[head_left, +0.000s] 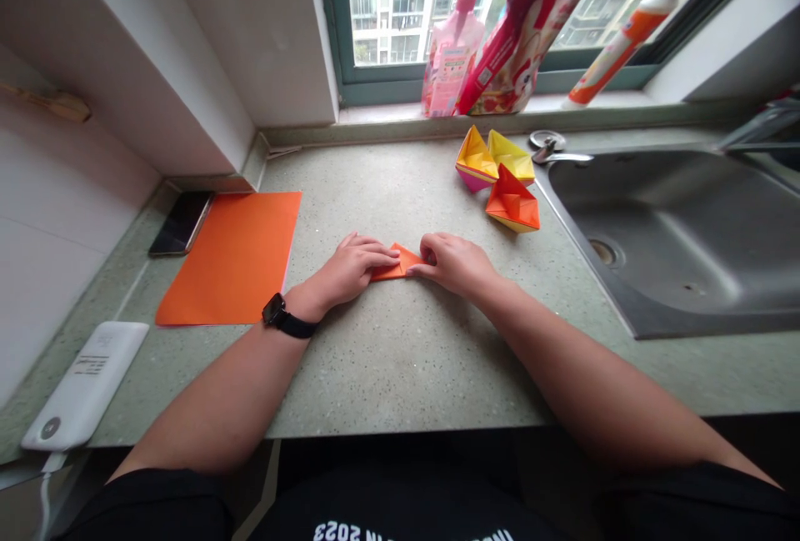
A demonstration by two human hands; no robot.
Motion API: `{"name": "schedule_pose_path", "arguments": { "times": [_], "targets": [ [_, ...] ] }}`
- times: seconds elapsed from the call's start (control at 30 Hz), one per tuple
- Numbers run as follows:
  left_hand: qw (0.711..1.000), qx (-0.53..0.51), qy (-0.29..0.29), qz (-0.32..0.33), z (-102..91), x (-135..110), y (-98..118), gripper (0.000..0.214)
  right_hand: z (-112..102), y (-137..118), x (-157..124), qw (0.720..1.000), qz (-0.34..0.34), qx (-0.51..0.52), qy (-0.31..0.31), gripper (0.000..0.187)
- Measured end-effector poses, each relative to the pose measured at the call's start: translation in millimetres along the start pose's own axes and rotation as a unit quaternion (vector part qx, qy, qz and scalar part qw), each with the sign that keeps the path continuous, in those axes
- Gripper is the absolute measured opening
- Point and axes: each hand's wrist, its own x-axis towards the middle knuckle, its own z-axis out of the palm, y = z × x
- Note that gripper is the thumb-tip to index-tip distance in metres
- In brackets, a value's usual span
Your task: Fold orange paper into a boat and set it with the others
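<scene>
A small piece of folded orange paper (407, 259), roughly triangular at the top with a straight lower edge, lies on the counter between my hands. My left hand (362, 264) rests on its left part, fingers stretched out and lying flat, partly covering it. At the right corner, my right hand (455, 262) pinches the paper between thumb and curled fingers. Beyond my right hand stand three folded paper boats: a red-orange one (513, 206), an orange-yellow one with a pink underside (476, 159) and a yellow one (513, 157).
Orange paper sheets (234, 262) lie at left, beside a black phone (181, 222) and a cabled white power bank (87, 387). A steel sink (687, 228) is at right. On the windowsill stand a pink pump bottle (453, 57), a red pouch (522, 37) and an orange-white bottle (631, 37).
</scene>
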Motion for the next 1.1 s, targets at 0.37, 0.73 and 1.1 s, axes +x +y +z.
{"name": "schedule_pose_path", "arguments": {
  "times": [0.37,0.73,1.1],
  "targets": [
    [1.000,-0.004,-0.008,0.005,6.7,0,-15,0.055,-6,-14,3,0.998,0.003,-0.067,-0.023,0.038],
    [0.999,-0.035,-0.032,0.007,9.5,2,-26,0.059,-8,-29,33,0.988,-0.105,-0.062,-0.097,0.028],
    [0.992,-0.126,0.018,0.022,-0.5,1,-26,0.050,-2,-44,30,0.989,-0.047,-0.101,-0.094,0.046]
  ]
}}
